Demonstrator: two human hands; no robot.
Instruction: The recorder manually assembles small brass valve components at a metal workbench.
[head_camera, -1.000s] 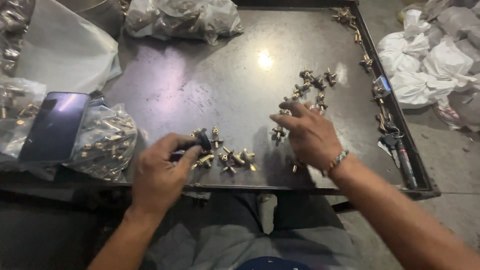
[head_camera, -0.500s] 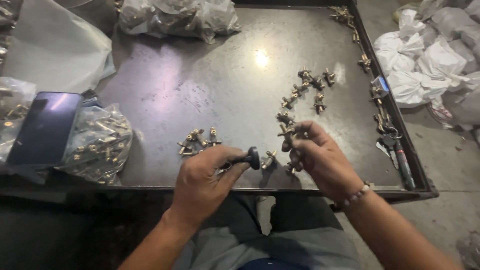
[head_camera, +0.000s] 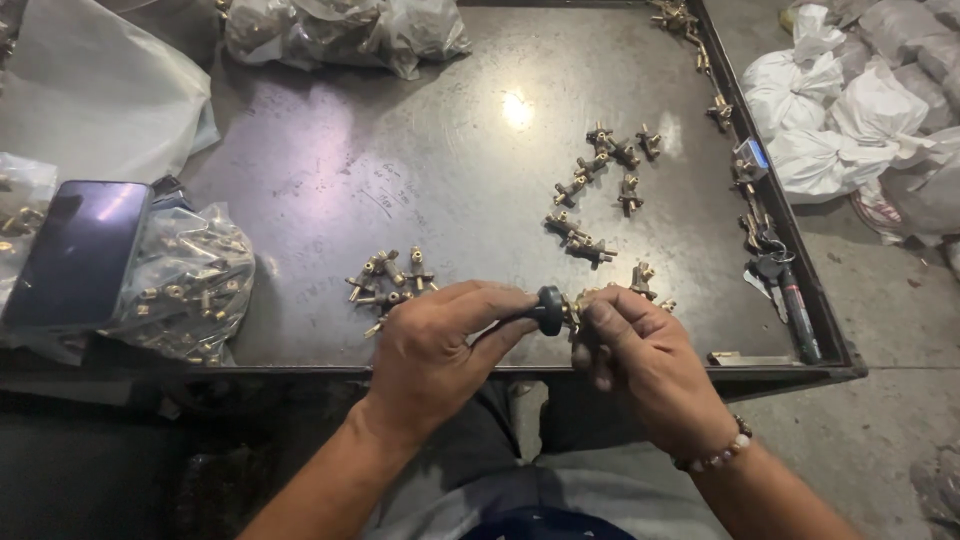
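- Your left hand (head_camera: 440, 350) was closed around a dark tool with a round black end (head_camera: 549, 310), fingers wrapped over its shaft.
- Your right hand (head_camera: 640, 360) was closed on a small brass fitting (head_camera: 578, 305), pinched between thumb and fingertips; most of the fitting was hidden by the fingers.
- The tool's round end was touching the fitting, both held just above the near edge of the dark metal tray (head_camera: 420, 170).
- A small cluster of brass fittings (head_camera: 388, 280) lay on the tray just beyond your left hand.
- A looser group of fittings (head_camera: 600, 190) lay further out, beyond your right hand, with one pair (head_camera: 645, 275) just beside your right fingers.
- A clear bag of fittings (head_camera: 185, 285) sat at the tray's left edge, with a dark phone (head_camera: 80, 250) lying beside it.
- More plastic bags (head_camera: 340, 30) lay at the far side of the tray.
- A beaded bracelet (head_camera: 715, 455) was on your right wrist.
- White tied sacks (head_camera: 850, 110) lay on the floor to the right, well apart from the tray.
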